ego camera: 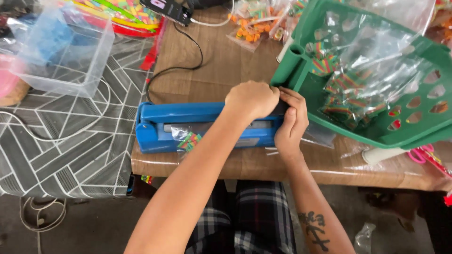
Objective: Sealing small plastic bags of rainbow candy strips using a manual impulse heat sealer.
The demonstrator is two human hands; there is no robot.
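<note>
Blue sealer (188, 123) lies on the wooden desk (226, 61) near its front edge, long axis running 9 to 3 o'clock, hinge end at 9, handle end at 3. Both hands sit at the 3 o'clock end. Left hand (252, 99) is a closed fist on top of the press arm, knuckles up, fingers curled down over the bar. Right hand (291, 123) is just beside it at 4 o'clock, touching it, fingers wrapped round the dark handle tip; what lies under the palm is hidden. Arm looks pressed flat on the base. A small clear bag (188, 140) of striped candy sticks out from under the arm toward 6 o'clock, at the 9 o'clock half of the bar, well apart from both hands; left hand is the nearer of the two. Bag mouth lies across the bar's axis, body of bag overhanging the sealer's front face. Green basket (301, 80) tilted at 2 o'clock of the hands, its rim just touching the right fingers, holding more candy bags. Black cable (188, 68) runs off from the hinge end toward 12. Clear tub (61, 51) at 10 o'clock on the patterned cloth (70, 150).
</note>
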